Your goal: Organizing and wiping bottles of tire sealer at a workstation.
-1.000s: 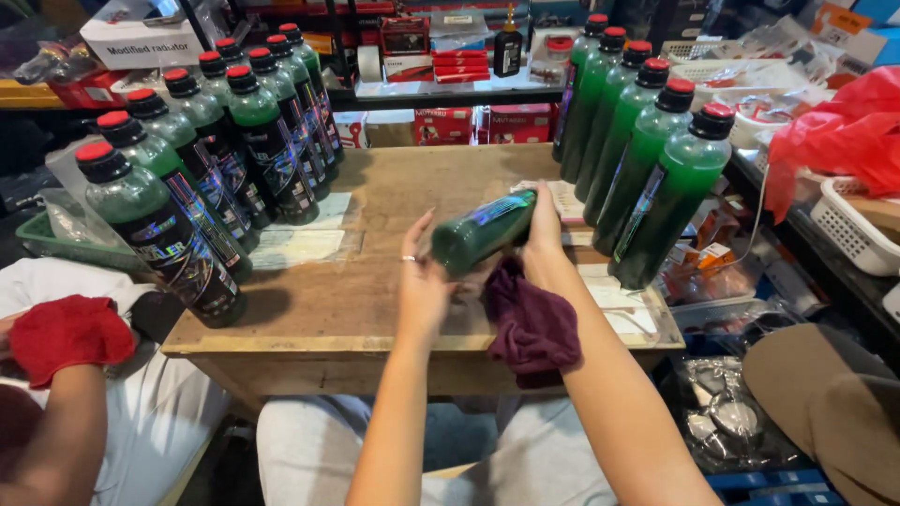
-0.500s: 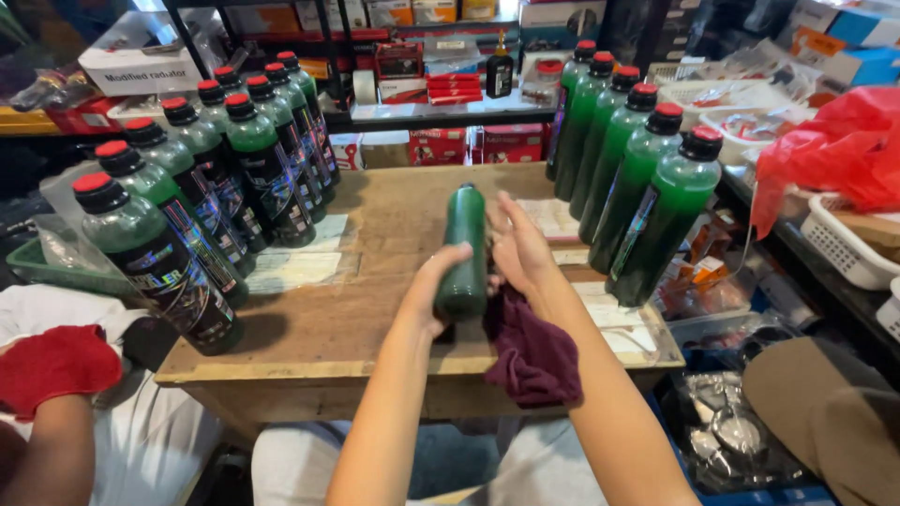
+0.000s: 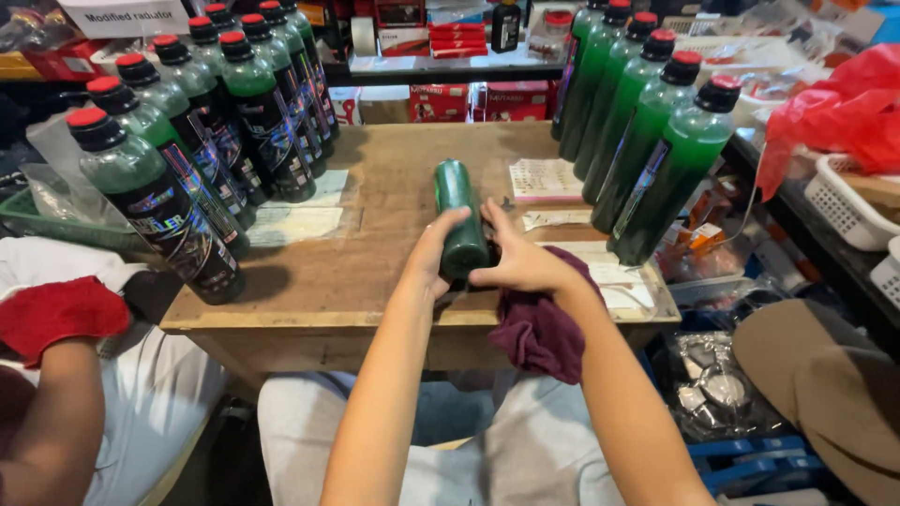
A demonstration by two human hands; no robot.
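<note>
Green bottle [image 3: 457,220]: lying on its side near the middle of the wooden desk [image 3: 375,281], base pointing toward the far edge; its cap end is hidden under the hands.

Head view, items in order:
- Left hand [image 3: 433,255]: grip closed round the near end of the green bottle, fingers wrapped over its left side.
- Right hand [image 3: 525,265]: grip closed on the same end from the right; a maroon cloth [image 3: 539,328] is held under the palm and hangs over the desk's near edge. How much of the cloth touches the bottle cannot be told.
- Labelled bottles, red caps [image 3: 178,159]: double row along the left edge, upright, green liquid; back of row cut off at the frame top.
- Unlabelled-side bottles [image 3: 656,141]: single row along the right edge, upright; far ones cut off.
- Paper sheets [image 3: 544,180]: flat near the right row, print unreadable.
- Another person's arm with a red cloth [image 3: 56,314]: at the left, beyond the desk's near-left corner, partly out of frame.
</note>
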